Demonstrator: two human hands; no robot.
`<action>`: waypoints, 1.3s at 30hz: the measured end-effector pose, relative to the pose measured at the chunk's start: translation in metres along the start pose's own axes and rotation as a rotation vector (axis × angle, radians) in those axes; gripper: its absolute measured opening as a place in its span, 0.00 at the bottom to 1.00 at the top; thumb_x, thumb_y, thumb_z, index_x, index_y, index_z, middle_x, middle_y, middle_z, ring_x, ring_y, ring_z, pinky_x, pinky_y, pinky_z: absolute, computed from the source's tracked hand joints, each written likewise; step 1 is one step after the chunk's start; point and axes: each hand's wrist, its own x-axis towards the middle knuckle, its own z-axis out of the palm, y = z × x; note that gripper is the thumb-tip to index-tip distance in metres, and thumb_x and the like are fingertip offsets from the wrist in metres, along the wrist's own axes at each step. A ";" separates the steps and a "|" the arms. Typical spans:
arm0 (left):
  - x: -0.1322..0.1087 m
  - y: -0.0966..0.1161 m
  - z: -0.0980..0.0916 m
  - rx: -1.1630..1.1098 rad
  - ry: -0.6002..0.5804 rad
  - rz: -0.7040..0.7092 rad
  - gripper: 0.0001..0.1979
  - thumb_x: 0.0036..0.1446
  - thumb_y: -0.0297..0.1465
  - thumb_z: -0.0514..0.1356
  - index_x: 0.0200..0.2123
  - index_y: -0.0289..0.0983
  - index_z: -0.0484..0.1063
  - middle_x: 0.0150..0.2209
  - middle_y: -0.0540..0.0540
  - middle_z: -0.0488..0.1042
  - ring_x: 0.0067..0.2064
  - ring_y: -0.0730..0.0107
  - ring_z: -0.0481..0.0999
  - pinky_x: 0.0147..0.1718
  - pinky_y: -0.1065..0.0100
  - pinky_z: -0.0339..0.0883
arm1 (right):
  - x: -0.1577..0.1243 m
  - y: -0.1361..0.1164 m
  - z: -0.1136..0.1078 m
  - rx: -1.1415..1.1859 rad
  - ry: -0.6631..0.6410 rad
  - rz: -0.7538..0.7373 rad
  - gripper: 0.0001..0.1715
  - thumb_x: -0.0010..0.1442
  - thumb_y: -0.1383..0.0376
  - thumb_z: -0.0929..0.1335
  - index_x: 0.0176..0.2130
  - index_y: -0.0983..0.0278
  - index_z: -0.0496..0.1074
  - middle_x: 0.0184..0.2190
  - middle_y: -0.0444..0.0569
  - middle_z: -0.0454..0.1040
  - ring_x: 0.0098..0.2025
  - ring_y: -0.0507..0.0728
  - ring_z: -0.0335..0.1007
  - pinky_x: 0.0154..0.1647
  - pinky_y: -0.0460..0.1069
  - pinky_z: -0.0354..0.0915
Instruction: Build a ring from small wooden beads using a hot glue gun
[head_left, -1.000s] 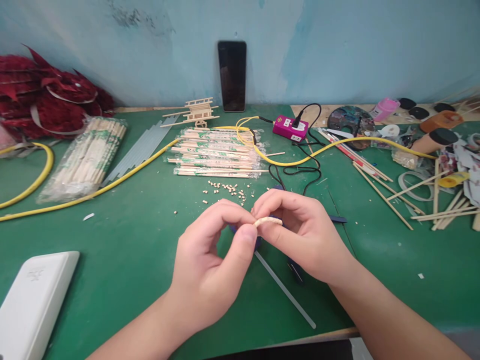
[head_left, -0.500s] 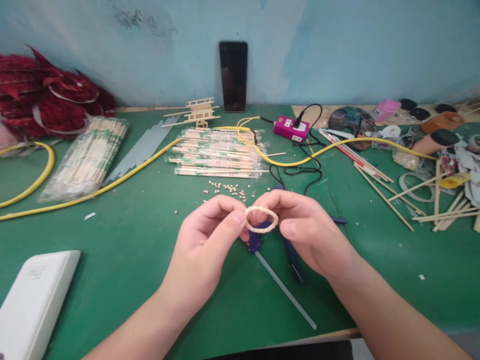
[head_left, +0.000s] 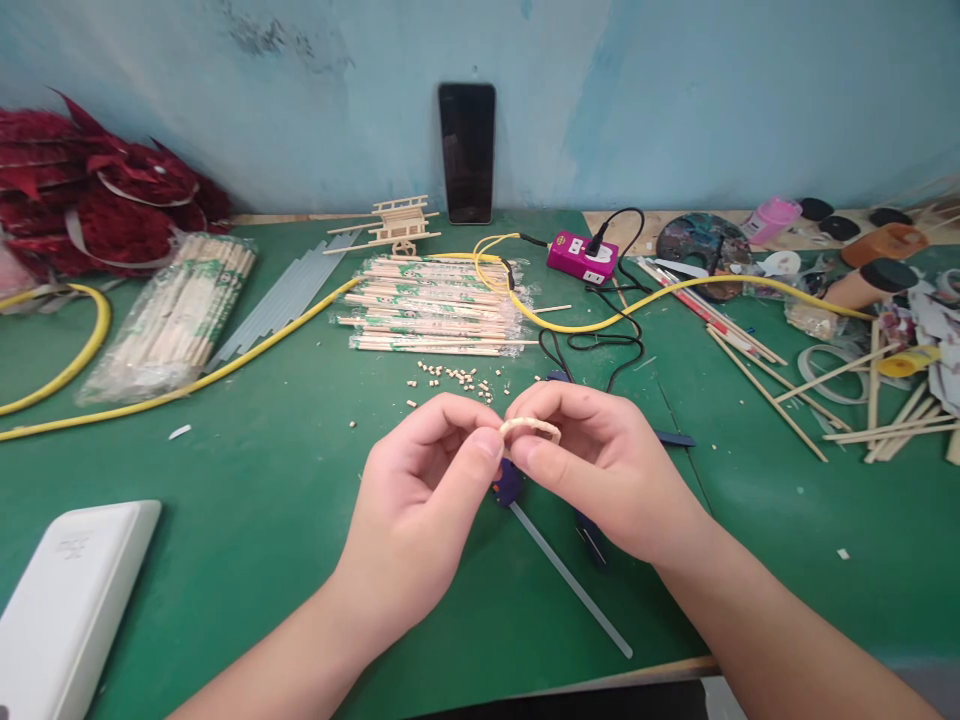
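Observation:
Between my hands is a small ring [head_left: 531, 424] made of short pale wooden pieces, its lower side covered by my right thumb. My left hand [head_left: 427, 490] pinches its left edge between thumb and fingers. My right hand [head_left: 600, 465] closes on the ring from the right, thumb in front and fingers behind. Below them on the green table lies a dark blue glue gun [head_left: 508, 487], mostly hidden by my hands, with a translucent glue stick [head_left: 574, 580] sticking out toward me. Just beyond my hands, several tiny cut wooden pieces [head_left: 461, 378] are scattered.
Wrapped chopsticks [head_left: 435, 310] lie at the back, near a small wooden cart model [head_left: 397, 225] and a phone [head_left: 466, 150] leaning on the wall. A purple power socket [head_left: 582, 257] and yellow cable [head_left: 289, 330] cross behind. Loose sticks [head_left: 892, 420] lie right; a white power bank [head_left: 75, 600] left.
My hands have come closer together around the ring. My right thumb has moved left onto it, and the ring is tilted so that less of its opening shows.

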 end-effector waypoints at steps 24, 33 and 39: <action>0.000 0.001 0.001 0.005 0.027 0.021 0.10 0.75 0.32 0.64 0.37 0.40 0.79 0.32 0.52 0.79 0.36 0.73 0.80 0.39 0.74 0.77 | 0.003 -0.002 0.005 0.086 0.084 0.003 0.09 0.67 0.61 0.80 0.38 0.61 0.81 0.32 0.43 0.81 0.36 0.53 0.80 0.38 0.47 0.77; 0.000 0.002 0.004 0.039 0.028 0.028 0.08 0.73 0.32 0.64 0.38 0.40 0.79 0.33 0.50 0.79 0.35 0.71 0.81 0.36 0.72 0.79 | 0.005 -0.003 0.005 0.090 0.075 -0.002 0.12 0.67 0.59 0.81 0.37 0.61 0.79 0.31 0.43 0.79 0.34 0.53 0.78 0.39 0.48 0.77; -0.004 0.000 0.004 0.138 0.001 0.117 0.04 0.72 0.32 0.66 0.41 0.41 0.79 0.36 0.50 0.82 0.38 0.69 0.83 0.40 0.70 0.79 | 0.002 -0.001 0.003 0.036 0.078 -0.026 0.05 0.69 0.67 0.75 0.38 0.60 0.79 0.30 0.43 0.78 0.34 0.53 0.76 0.37 0.48 0.75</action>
